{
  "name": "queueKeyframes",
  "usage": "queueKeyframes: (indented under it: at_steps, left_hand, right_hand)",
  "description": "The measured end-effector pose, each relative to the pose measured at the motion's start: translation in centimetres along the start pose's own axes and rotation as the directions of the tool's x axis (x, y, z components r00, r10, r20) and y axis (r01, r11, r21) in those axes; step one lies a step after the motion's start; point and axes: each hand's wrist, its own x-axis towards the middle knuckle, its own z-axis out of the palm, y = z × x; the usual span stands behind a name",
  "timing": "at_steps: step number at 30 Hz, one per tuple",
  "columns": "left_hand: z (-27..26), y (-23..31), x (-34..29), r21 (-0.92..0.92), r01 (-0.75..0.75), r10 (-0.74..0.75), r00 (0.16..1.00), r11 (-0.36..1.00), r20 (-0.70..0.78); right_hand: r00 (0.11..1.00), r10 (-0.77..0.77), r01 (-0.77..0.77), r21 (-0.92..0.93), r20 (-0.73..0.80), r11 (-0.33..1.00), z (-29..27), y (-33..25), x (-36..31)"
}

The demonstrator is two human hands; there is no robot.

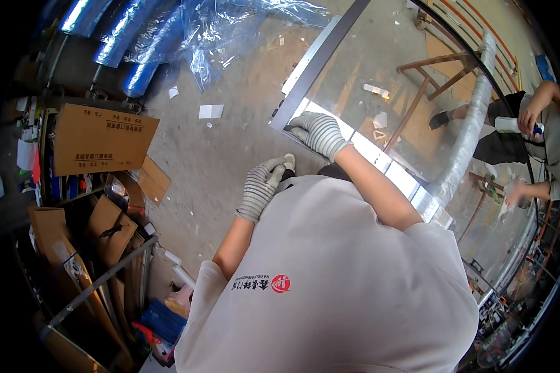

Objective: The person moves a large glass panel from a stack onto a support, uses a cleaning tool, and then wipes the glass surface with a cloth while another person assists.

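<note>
A large glass panel with a dark grey frame stretches from the middle toward the upper right. My right hand, in a grey-and-white striped glove, lies over the near corner of that frame with its fingers bent round the rail. My left hand, in a matching glove, is close to my waist, left of the corner and apart from the frame. Its fingers are curled together; whether they hold something small is hidden. A light shoe tip shows just past the left fingers.
Across the glass, a person's hand holds a white bottle; their other hand is blurred near the glass. Blue film rolls lie upper left. Cardboard leans at left above a metal rail. A wrapped tube shows at right.
</note>
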Motion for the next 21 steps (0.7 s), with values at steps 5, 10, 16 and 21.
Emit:
queueKeyframes:
  at_steps: [5, 10, 16, 21]
  left_hand:
    - [0.4, -1.4, -0.1, -0.038, 0.056, -0.056, 0.998, 0.998, -0.021]
    - [0.8, -1.6, 1.2, 0.006, 0.086, -0.086, 0.995, 0.996, 0.045]
    - [0.9, 1.2, 1.7, -0.059, 0.214, -0.207, 0.972, 0.975, 0.111]
    - [0.8, 0.8, 2.0, 0.095, 0.056, -0.056, 0.998, 0.994, -0.002]
  right_hand:
    - [0.992, 0.12, -0.093, 0.457, -0.03, 0.885, -0.1, 1.2, -0.6]
    - [0.938, -0.333, 0.311, -0.198, -0.092, 0.93, 0.6, 2.7, 0.3]
    - [0.896, -0.416, 0.439, -0.178, 0.155, 0.88, -2.3, 4.5, -1.9]
    - [0.918, -0.312, 0.356, -0.162, 0.244, 0.92, -3.7, 5.9, -4.6]
